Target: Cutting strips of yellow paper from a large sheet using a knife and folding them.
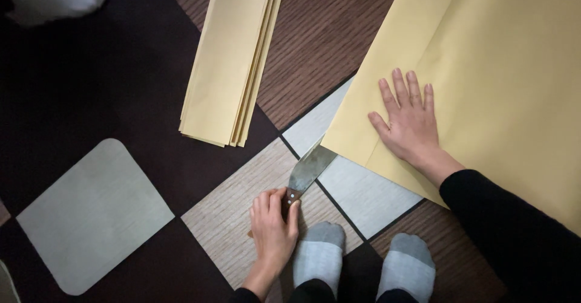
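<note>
The fingers of the left hand (273, 223) are curled tightly around the dark handle of a wide-bladed knife (307, 171), low over the floor (121, 97). The worn grey metal blade points up and to the right, and its tip slips under the folded edge of a large yellow paper sheet (496, 67), though how far it reaches is hidden by the paper. The right hand (410, 118) lies flat on that sheet, fingers spread and straight, gripping nothing, a black sleeve (514, 230) running back from its wrist. The sheet is smooth and matte, with one long crease. Just beside the knife hand are two feet in grey socks (363, 260). Farther off, a stack of narrow yellow paper strips (233, 55) rests on the patchwork floor of dark, pale and wood-grain panels.
</note>
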